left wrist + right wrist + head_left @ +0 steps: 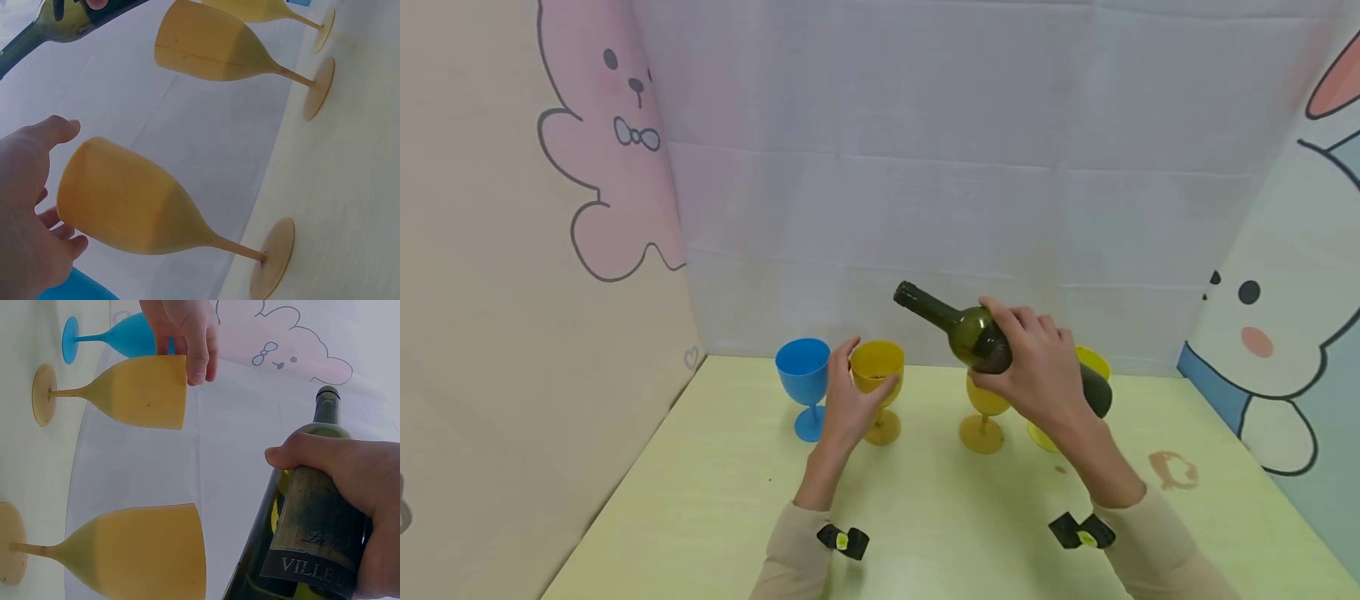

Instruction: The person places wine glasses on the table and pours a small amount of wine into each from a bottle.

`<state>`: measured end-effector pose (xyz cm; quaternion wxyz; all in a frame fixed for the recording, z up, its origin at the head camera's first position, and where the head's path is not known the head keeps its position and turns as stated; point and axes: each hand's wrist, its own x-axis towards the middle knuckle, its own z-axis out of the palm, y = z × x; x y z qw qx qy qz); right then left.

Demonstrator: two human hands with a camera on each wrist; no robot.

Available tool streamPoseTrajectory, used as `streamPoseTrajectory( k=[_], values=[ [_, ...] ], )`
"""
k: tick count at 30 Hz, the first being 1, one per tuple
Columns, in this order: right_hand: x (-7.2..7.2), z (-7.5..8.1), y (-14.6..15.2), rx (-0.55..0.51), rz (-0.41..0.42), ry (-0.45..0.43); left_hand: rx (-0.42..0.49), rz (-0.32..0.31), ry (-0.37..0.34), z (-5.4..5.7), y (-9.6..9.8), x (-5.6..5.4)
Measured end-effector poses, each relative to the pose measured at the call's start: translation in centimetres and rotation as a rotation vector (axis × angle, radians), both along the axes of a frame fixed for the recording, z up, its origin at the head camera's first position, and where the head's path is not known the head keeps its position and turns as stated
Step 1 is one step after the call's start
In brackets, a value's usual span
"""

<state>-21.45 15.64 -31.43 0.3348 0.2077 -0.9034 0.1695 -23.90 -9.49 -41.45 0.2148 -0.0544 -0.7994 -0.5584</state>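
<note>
My right hand (1037, 362) grips a dark green wine bottle (928, 307) round its body, label showing in the right wrist view. The bottle is tilted, its neck pointing up and left, held above the table. My left hand (853, 404) is at a yellow goblet (880, 357), fingers by the left of its rim and thumb spread apart from the cup. This goblet stands upright, with dark specks inside. A blue goblet (803, 371) stands just left of that hand. Below the bottle is another yellow goblet (983, 435), its top partly hidden by the right hand.
A further yellow goblet (1093, 360) stands at the right, mostly behind the right hand and bottle. Brown wet marks (1174, 471) lie on the pale table (940, 517). A white cloth (880, 192) hangs behind, with printed side panels (617, 417) left and right.
</note>
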Motion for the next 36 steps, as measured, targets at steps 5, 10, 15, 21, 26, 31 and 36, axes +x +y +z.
streamPoseTrajectory(
  k=[5, 10, 15, 21, 26, 31, 36],
  values=[
    [0.6, -0.5, 0.5, -0.054, 0.018, -0.018, -0.006, 0.002, 0.100, 0.8, -0.5, 0.6],
    [1.2, -1.3, 1.1, -0.117, 0.034, -0.039, 0.013, -0.014, 0.186, 1.7, -1.5, 1.5],
    [1.6, -2.1, 1.9, -0.194, 0.046, -0.048, 0.005, -0.007, 0.221, 2.1, -2.9, 2.3],
    [1.8, -3.1, 2.4, -0.251, 0.063, -0.029, 0.008, 0.007, 0.280, 2.0, -4.5, 3.0],
    [1.9, -3.9, 2.7, -0.296, 0.072, -0.084, -0.002, 0.015, 0.286, 3.2, -5.3, 4.5],
    [2.0, -4.7, 2.7, -0.341, 0.079, -0.131, -0.049, 0.008, 0.248, 3.6, -6.9, 5.1],
    [1.9, -5.3, 2.6, -0.364, 0.081, -0.125, -0.162, 0.016, 0.263, 3.1, -10.1, 4.8]
  ],
)
